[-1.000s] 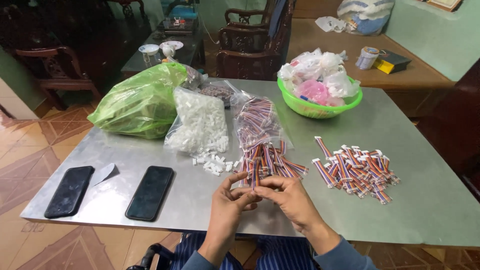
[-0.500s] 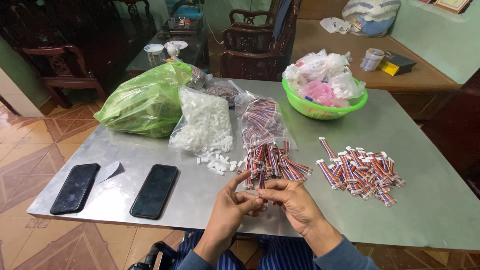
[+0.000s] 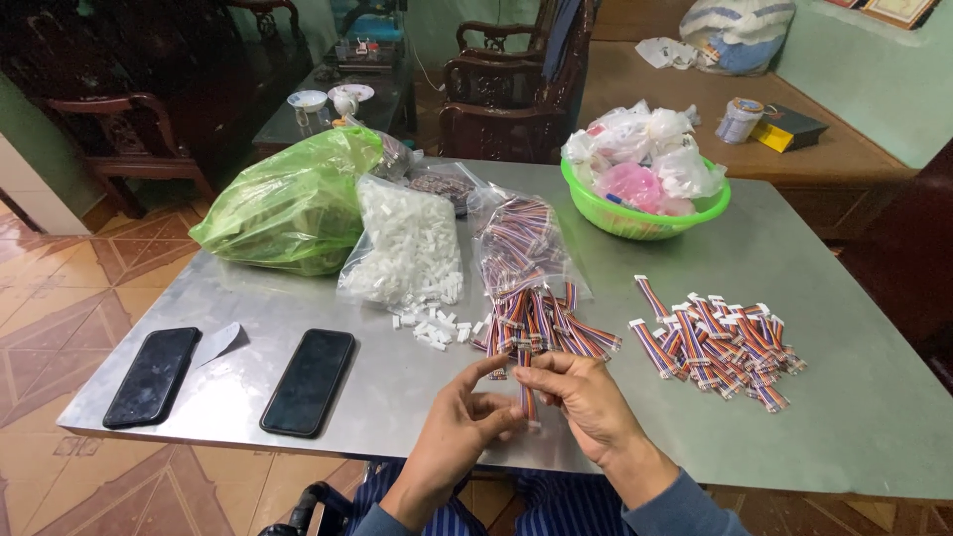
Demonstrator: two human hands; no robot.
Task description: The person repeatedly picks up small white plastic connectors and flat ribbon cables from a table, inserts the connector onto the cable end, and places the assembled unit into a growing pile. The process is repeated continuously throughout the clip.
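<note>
My left hand (image 3: 467, 417) and my right hand (image 3: 586, 397) meet near the table's front edge, both pinching one short multicoloured ribbon cable (image 3: 527, 395) that hangs between the fingertips. Just beyond them lies a loose bundle of the same striped cables (image 3: 541, 323) spilling from a clear bag (image 3: 516, 243). Small white plastic connectors (image 3: 432, 328) lie scattered in front of another clear bag full of them (image 3: 407, 248). To the right sits a pile of cables with white ends fitted (image 3: 720, 342).
Two black phones (image 3: 310, 379) (image 3: 154, 375) lie flat at the front left of the grey metal table (image 3: 844, 417). A bulging green bag (image 3: 293, 203) sits at the back left, a green basin of plastic bags (image 3: 645, 213) at the back right. Dark wooden chairs (image 3: 506, 99) stand behind.
The view has shifted slightly. My hands stay together at the front edge, fingers working on the single cable; the left index finger has lifted a little.
</note>
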